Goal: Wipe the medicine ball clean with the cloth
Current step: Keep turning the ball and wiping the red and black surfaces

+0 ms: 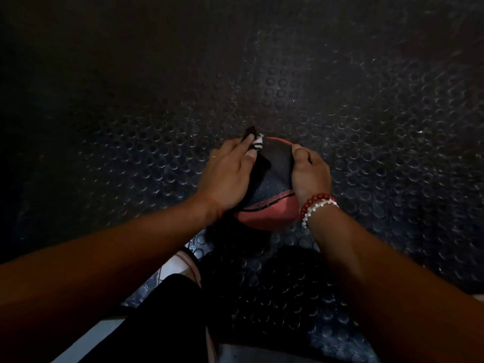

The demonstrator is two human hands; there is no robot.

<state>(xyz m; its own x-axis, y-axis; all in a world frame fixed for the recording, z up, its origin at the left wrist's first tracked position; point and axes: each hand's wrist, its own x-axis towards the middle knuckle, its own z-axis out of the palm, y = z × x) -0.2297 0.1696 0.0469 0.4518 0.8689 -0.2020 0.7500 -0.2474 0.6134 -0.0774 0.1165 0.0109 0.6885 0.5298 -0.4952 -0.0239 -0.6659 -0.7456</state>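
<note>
A black and red medicine ball point(273, 184) sits on the dark studded rubber floor in the middle of the view. A black cloth point(258, 169) with a small white tag lies over the ball's left side. My left hand point(227, 174) presses the cloth flat against the ball, fingers stretched out along it. My right hand point(309, 174) holds the ball's right side with curled fingers wrapped over its far edge. Both hands hide the ball's flanks.
Studded rubber flooring point(366, 113) spreads all around the ball. My leg in black trousers point(162, 310) and a light shoe point(183, 265) are below the ball at the lower left. A pale floor strip point(86, 339) shows at the bottom left.
</note>
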